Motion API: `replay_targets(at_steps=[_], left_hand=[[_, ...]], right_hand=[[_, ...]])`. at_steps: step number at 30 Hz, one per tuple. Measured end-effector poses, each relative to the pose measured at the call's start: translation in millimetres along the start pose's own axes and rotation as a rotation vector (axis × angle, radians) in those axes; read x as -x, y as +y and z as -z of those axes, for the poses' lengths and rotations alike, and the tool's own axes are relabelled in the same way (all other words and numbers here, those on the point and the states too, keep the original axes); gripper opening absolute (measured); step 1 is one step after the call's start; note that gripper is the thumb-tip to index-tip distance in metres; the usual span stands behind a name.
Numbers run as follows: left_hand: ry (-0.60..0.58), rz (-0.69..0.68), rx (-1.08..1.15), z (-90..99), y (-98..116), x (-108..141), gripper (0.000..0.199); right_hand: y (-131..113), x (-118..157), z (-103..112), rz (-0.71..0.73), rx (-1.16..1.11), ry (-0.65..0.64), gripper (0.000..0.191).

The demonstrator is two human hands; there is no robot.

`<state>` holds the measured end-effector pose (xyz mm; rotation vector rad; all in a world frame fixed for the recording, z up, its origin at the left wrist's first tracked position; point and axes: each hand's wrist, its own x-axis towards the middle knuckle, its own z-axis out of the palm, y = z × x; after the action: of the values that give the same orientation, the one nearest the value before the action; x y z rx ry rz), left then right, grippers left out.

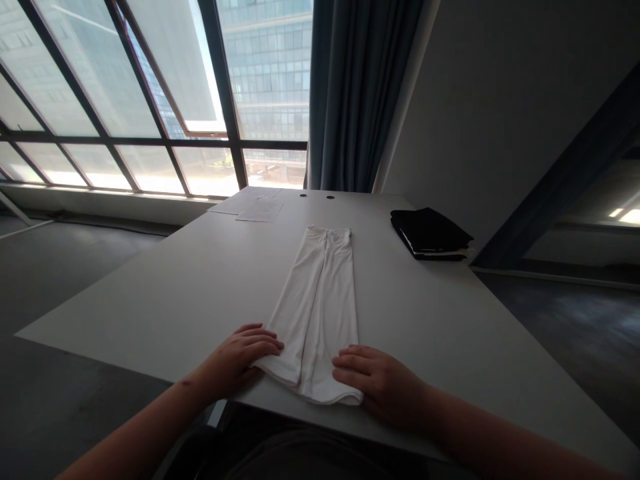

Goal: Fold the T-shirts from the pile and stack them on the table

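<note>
A pair of white trousers (320, 307) lies flat on the white table (200, 287), waistband at the far end and the two leg hems near the front edge. My left hand (245, 357) rests at the left hem, its fingers on top of the fabric and its thumb side low by the table. At the right hem, my right hand (380, 380) lies with its fingers over the cloth. Whether either thumb is beneath the fabric is hidden. Light creases run down both legs.
A stack of folded black cloth (430, 232) lies at the table's right side. Paper sheets (260, 208) lie at the far left, near two small round holes in the tabletop. Behind the table are windows and a blue curtain (357, 93).
</note>
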<state>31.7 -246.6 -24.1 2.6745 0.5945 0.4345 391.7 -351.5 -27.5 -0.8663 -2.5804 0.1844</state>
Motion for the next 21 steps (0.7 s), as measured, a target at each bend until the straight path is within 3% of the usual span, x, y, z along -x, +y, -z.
replay_targets(at_steps=[5,9,12,14,18,21], left_hand=[[0.036,-0.002,0.07,9.8,25.4,-0.3,0.036],[0.059,0.114,0.129,24.2,34.2,-22.6,0.023],[0.063,0.22,0.173,29.7,17.6,-53.3,0.031],[0.035,0.292,0.124,27.4,-1.3,-73.2,0.034],[-0.08,0.318,-0.083,14.6,-38.0,-95.2,0.032],[-0.067,0.206,-0.114,9.8,-57.4,-97.5,0.031]], right_hand=[[-12.4,0.2,30.2,-0.149,-0.391,-0.053,0.033],[-1.2,-4.9,43.5,-0.514,-0.57,0.023,0.055],[25.6,-10.8,39.7,-0.783,-0.633,0.104,0.055],[45.0,-14.7,34.8,-0.867,-0.51,0.116,0.049],[68.7,-17.3,28.5,-0.849,-0.077,0.064,0.029],[75.6,-13.2,27.1,-0.822,-0.023,0.032,0.017]])
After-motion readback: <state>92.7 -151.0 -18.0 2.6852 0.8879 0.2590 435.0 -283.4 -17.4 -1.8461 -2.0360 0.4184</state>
